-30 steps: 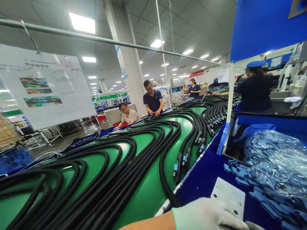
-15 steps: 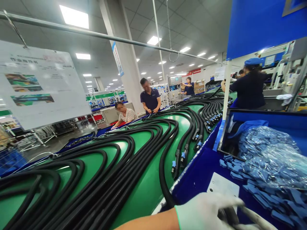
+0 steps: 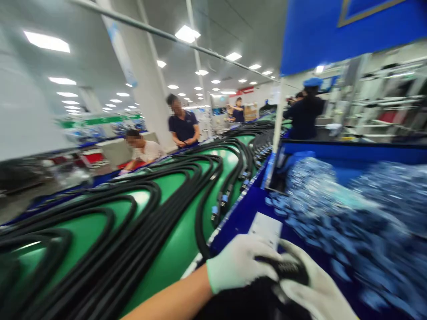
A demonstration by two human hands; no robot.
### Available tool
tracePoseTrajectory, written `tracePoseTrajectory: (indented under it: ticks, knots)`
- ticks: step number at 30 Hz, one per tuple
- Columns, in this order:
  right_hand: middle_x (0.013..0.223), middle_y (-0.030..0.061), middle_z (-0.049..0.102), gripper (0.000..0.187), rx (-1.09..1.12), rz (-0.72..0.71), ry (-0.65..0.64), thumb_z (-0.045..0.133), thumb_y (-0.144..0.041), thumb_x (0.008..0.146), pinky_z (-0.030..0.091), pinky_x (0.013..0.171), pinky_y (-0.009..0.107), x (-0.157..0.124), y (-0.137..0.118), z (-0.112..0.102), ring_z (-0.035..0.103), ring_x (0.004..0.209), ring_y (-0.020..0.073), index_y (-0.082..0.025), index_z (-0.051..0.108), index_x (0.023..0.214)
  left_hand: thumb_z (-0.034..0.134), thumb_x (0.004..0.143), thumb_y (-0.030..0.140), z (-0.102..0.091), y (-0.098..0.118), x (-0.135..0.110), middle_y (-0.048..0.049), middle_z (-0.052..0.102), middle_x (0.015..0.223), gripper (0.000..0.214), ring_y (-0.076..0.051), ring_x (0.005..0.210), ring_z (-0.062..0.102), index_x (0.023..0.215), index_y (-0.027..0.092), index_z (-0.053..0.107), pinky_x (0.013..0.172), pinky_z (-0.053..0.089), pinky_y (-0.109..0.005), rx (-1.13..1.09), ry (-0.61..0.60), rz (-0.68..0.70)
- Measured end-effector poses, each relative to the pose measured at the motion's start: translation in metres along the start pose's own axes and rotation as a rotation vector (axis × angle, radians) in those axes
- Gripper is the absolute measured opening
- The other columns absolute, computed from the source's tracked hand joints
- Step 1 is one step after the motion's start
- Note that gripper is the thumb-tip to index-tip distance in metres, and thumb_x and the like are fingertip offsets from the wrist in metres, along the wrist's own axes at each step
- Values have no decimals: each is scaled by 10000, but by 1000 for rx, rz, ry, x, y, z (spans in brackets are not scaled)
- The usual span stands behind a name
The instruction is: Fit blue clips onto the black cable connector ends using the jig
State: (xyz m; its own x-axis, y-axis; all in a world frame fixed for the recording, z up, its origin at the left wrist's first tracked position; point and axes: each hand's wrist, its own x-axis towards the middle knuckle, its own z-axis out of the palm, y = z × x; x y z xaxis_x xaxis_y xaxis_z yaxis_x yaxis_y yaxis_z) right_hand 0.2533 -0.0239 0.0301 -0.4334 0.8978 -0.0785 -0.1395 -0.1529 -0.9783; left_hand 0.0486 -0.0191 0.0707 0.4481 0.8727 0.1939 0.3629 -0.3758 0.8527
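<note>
The gloved left hand (image 3: 240, 262) and gloved right hand (image 3: 316, 289) sit close together, both closed around a black cable end (image 3: 292, 269), which is blurred, low in the head view. Just left of them, looped black cables (image 3: 113, 271) lie on the green bench (image 3: 180, 249), with blue-tipped connectors (image 3: 215, 213) at their ends. To the right, a pale plate (image 3: 266, 229) and loose blue pieces (image 3: 276, 206) lie beside a clear bag of blue parts (image 3: 320, 191). Farther along the bench, a person in a navy polo (image 3: 183, 126) stands, a seated person (image 3: 143, 151) leans forward, and a person in a blue cap (image 3: 307, 111) stands opposite.

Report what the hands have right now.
Left hand and right hand, white-gloved, on black ribbed part. Blurred bag of blue parts beside them.
</note>
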Motion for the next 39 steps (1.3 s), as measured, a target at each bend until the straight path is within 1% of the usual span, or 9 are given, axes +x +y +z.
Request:
tracePoseTrajectory:
  ticks: [3, 9, 11, 16, 23, 27, 30, 34, 39]
  knots:
    - [966, 25, 638, 767, 118, 7, -1, 674, -195, 662, 532, 678, 343, -3, -20, 7, 619, 703, 171, -193, 462, 1399, 691, 933, 304, 1, 8, 1, -77, 752, 1039, 206, -228, 981, 676, 1084, 234, 812, 915, 510, -313, 114, -16, 19]
    - [1107, 44, 655, 776, -63, -8, 1, 632, -72, 681, 524, 819, 370, -3, -27, -1, 637, 878, 189, -210, 484, 1430, 512, 990, 190, -4, -2, 8, -84, 702, 975, 313, -208, 905, 632, 1120, 246, 791, 832, 490, -318, 386, -161, 186]
    - [1158, 53, 652, 778, -87, -30, 0, 626, -59, 675, 522, 871, 381, -5, -29, -2, 636, 961, 210, -204, 496, 1428, 627, 909, 167, -5, -3, 11, -56, 717, 1037, 311, -210, 963, 649, 1173, 259, 763, 890, 507, -320, 218, -134, 84]
    - [1214, 35, 657, 731, -128, -69, 41, 620, -29, 658, 474, 1011, 390, -4, -31, -2, 597, 1162, 243, -224, 562, 1360, 785, 637, 76, -5, -3, 22, -30, 720, 1177, 834, -230, 999, 692, 1423, 235, 558, 908, 556, -345, -26, -27, -230]
    - [796, -31, 635, 450, -6, 6, 29, 555, -32, 657, 511, 715, 319, -4, -26, -1, 620, 708, 158, -198, 575, 1075, 713, 874, 125, 2, -13, 11, -31, 739, 1042, 370, -200, 947, 676, 1210, 278, 734, 871, 535, -310, 192, -46, 66]
    - [939, -16, 643, 694, -13, 28, 28, 611, -32, 645, 509, 767, 316, -5, -21, 0, 639, 802, 164, -222, 526, 1307, 534, 1003, 150, 2, -18, 4, -57, 668, 919, 312, -163, 801, 613, 1259, 233, 691, 717, 494, -272, 365, -120, 350]
    - [981, -12, 631, 794, 18, 41, 9, 622, -27, 624, 505, 740, 316, -4, -15, -1, 641, 788, 163, -230, 494, 1381, 501, 1007, 138, 1, -19, 3, -51, 642, 880, 289, -169, 783, 575, 1198, 224, 699, 685, 450, -286, 519, -157, 411]
    - [975, -10, 634, 801, 54, 30, -15, 609, -31, 637, 508, 724, 322, -7, -14, -5, 641, 764, 162, -240, 485, 1401, 571, 953, 144, 2, -16, 6, -29, 669, 926, 367, -168, 819, 619, 1280, 273, 675, 732, 494, -285, 305, -185, 205]
    - [1059, 11, 656, 763, -35, 19, 30, 636, -48, 654, 517, 747, 316, -15, -22, -6, 635, 861, 180, -260, 530, 1379, 789, 661, 109, 7, -16, 17, 38, 690, 942, 1010, -170, 804, 654, 1564, 287, 373, 771, 543, -297, 15, -68, -269]
